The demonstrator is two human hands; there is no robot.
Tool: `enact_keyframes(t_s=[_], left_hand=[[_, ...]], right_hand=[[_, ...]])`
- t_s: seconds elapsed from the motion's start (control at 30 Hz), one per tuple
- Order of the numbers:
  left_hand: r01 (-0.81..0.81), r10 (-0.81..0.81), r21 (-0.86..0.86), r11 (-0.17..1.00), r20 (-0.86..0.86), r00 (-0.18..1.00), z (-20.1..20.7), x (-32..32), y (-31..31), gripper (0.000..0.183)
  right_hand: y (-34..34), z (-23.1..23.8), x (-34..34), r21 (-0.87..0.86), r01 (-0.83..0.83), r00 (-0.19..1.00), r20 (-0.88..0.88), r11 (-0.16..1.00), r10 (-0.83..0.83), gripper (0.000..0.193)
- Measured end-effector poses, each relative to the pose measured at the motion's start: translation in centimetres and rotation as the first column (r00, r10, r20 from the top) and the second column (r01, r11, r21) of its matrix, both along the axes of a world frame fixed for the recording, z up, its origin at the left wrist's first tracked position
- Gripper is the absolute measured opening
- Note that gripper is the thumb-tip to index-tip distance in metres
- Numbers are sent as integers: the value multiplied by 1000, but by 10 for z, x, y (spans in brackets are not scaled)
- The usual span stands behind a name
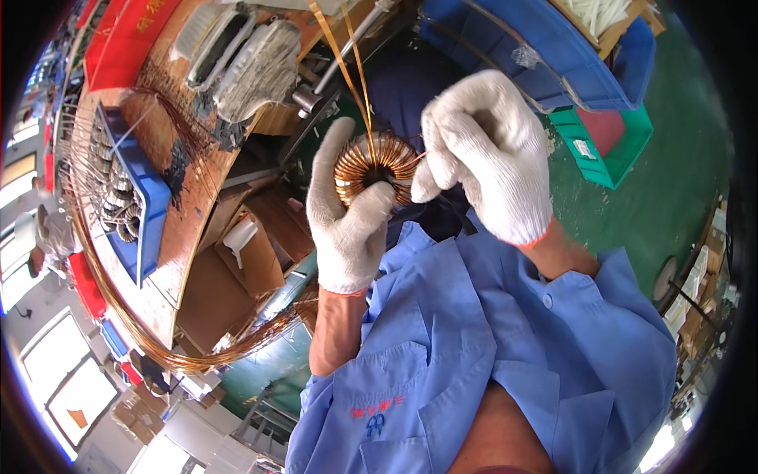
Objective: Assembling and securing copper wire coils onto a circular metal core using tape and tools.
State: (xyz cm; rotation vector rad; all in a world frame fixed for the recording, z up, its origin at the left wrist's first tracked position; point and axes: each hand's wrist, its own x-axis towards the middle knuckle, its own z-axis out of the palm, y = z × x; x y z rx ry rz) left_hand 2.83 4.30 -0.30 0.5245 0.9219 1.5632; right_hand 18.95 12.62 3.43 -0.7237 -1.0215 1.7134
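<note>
A ring-shaped coil (352, 169), wound closely with copper wire, sits in my left hand (347, 229). That hand wears a white knitted glove; its thumb lies across the near side of the ring by the hole, and its fingers are behind the left side. Long copper wire ends (343, 65) rise from the top of the coil. At the coil's right side, my gloved right hand (491, 150) is closed, its fingers curled in a pinch. A short piece of copper wire (420, 156) runs from the winding to those fingers.
Left of me, a wooden bench (207, 193) carries a blue tray (155, 197) of coils and grey-white blocks (257, 71). Long copper wires (142, 336) bend around its edge. A metal rod (335, 67) juts out. Right stand a blue bin (584, 75) and a green bin (624, 162).
</note>
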Motion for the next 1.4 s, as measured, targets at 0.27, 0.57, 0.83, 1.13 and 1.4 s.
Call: enact_keyframes(t_s=[0.27, 0.57, 0.83, 1.13, 1.4], left_hand=[[98, -77, -105, 990, 190, 979, 3, -1, 7, 65], [43, -41, -57, 997, 34, 999, 2, 8, 6, 61], [-1, 2, -30, 1000, 55, 998, -1, 13, 8, 75], [-114, 123, -81, 990, 117, 985, 16, 11, 0, 53], [-96, 116, -87, 992, 258, 959, 36, -19, -3, 50]], right_hand=[[-3, -12, -3, 317, 4, 998, -56, 948, 14, 8], [6, 5, -4, 57, 13, 999, 30, 998, -14, 10], [13, 0, -4, -131, 48, 985, -156, 990, -69, 7], [45, 14, 19, 53, 270, 925, -290, 961, -244, 8], [46, 26, 3, 245, -568, 735, 580, 785, 351, 22]])
